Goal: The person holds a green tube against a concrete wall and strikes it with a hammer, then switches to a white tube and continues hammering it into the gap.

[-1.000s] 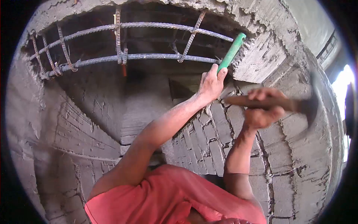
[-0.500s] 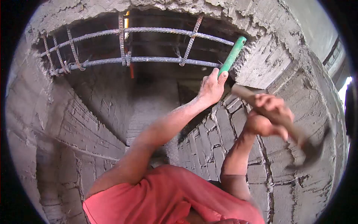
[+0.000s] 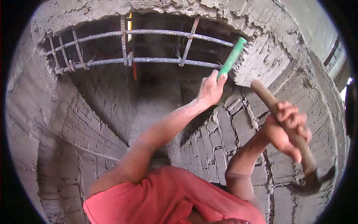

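My left hand [image 3: 210,89] is closed around the lower part of a green rod [image 3: 232,58], which slants up to the right. Its upper end lies close to the rough concrete edge [image 3: 257,63], and its lower end is hidden by my fingers. Farther right, my right hand [image 3: 285,130] grips the wooden handle of a hammer [image 3: 266,95]. The dark hammer head, slightly blurred, hangs at the lower right, away from the rod, while the handle's butt points up left towards the concrete.
Ribbed steel bars [image 3: 156,59], crossed by short ties, span the dark opening above my arms. Grooved, plastered walls [image 3: 100,123] stand on the left, and mortared brickwork [image 3: 223,128] on the right. A yellow strip [image 3: 129,27] shows behind the bars.
My right hand has swung to the right and down with the hammer, carrying it away from the green rod. My left hand keeps the rod in nearly the same place.
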Demonstrator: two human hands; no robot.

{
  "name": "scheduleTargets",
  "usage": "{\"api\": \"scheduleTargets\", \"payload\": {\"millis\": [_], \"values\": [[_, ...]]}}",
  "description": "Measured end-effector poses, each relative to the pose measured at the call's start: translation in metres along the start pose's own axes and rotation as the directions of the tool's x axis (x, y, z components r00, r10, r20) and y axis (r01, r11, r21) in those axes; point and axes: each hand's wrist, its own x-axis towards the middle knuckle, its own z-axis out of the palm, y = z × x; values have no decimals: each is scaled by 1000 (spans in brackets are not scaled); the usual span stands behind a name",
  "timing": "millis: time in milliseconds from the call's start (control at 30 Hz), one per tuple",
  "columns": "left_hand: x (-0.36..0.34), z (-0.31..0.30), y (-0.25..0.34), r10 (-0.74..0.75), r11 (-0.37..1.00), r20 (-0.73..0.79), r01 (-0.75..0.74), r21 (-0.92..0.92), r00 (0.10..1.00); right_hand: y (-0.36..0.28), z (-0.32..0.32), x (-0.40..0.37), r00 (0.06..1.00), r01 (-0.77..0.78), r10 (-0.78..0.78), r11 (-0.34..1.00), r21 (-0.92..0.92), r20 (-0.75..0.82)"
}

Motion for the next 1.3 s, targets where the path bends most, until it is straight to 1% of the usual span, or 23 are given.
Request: {"api": "scheduleTargets", "payload": {"millis": [33,67,133,200,267,367,467,533,667,733,767,800,833,867,933,967,1033,1067,1133,1200,1233,1267,1300], "values": [[-2,-1,-3,36,999,26,-36,11,999,-7,0,0,993,105,-105,994,-5,50],[-3,0,-11,38,999,24,-38,7,999,-9,2,-10,993,114,-112,992,-60,42],[-9,6,-26,359,930,-4,-358,-78,933,-13,5,-39,999,-34,34,998,-47,-10],[-8,8,-23,362,927,-3,-360,-106,932,-13,6,-62,982,-191,191,982,5,14],[-4,12,-22,143,987,63,-138,-77,988,-14,-1,-84,931,-357,349,933,-53,-110],[-2,19,-12,133,989,34,-131,-71,990,-16,-21,-96,805,-574,571,818,32,-161],[-2,25,-8,98,994,16,-97,-58,995,-10,-28,-95,777,-619,613,785,0,-143],[3,28,-9,39,998,0,-39,-45,999,-11,-22,-84,786,-612,598,788,-62,-158],[4,25,-7,66,997,-33,-67,-24,997,-5,-16,-62,842,-526,522,850,10,-138],[1,22,-2,30,999,-5,-30,-18,1000,8,-19,-55,918,-375,383,923,82,-106],[0,20,2,-11,1000,20,11,-11,1000,24,-14,-57,924,-311,333,940,141,-187],[0,18,5,-8,1000,26,9,-13,1000,37,-11,-59,933,-353,331,918,-179,-141],[-1,17,8,-6,1000,13,6,12,1000,48,-12,-60,933,-348,345,803,-484,-98],[-1,16,10,-2,999,-5,2,37,1000,58,-12,-61,885,-431,453,706,-562,-109],[0,13,11,1,999,-4,-1,49,1000,63,-14,-49,617,-660,769,388,-643,-169],[-1,10,14,-9,999,6,9,36,1000,61,-16,-53,613,-664,772,388,-639,-168],[4,4,20,-12,1000,0,12,21,1000,58,-25,-60,784,-330,620,433,-839,12],[5,1,22,-12,999,7,11,37,1000,46,-13,-58,836,-366,549,545,-754,-9],[-2,-2,27,-31,998,11,30,57,999,39,0,-58,912,-408,386,815,-412,-138],[-1,-2,33,-76,994,23,74,79,997,31,18,-47,921,-261,276,961,91,-277],[0,-2,34,-57,996,15,56,70,998,36,14,-43,985,-123,114,990,-63,-127],[1,-4,37,-56,996,10,55,67,998,42,6,-44,986,-121,113,991,-61,-121],[1,-6,41,-82,994,32,79,69,996,49,-6,-52,951,-296,305,860,-416,-46]]}}
